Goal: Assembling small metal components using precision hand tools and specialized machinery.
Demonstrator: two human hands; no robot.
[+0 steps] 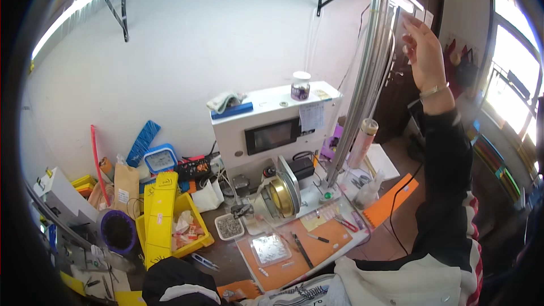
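My right hand (pixel 426 54) is raised high at the upper right, a bracelet (pixel 434 90) on its wrist. Its fingers are bent and apart, with nothing visible in them. The fingertips are close to the top of tall metal rails (pixel 371 51) and a lit lamp (pixel 401 3); whether they touch anything I cannot tell. My left hand is out of sight; only the dark left sleeve (pixel 175 280) shows at the lower edge. In front of me stands a white machine (pixel 226 141) with a dark screen (pixel 273 136) and a round brass-coloured part (pixel 280 197).
An orange mat (pixel 249 249) carries a clear tray (pixel 270 248), black tweezers (pixel 302 250) and a pen (pixel 319 238). Left are a yellow bin (pixel 199 242), a purple-rimmed pot (pixel 118 231) and a blue clock (pixel 160 158). A bottle (pixel 362 141) stands beside the rails. A black cable (pixel 392 221) hangs at right.
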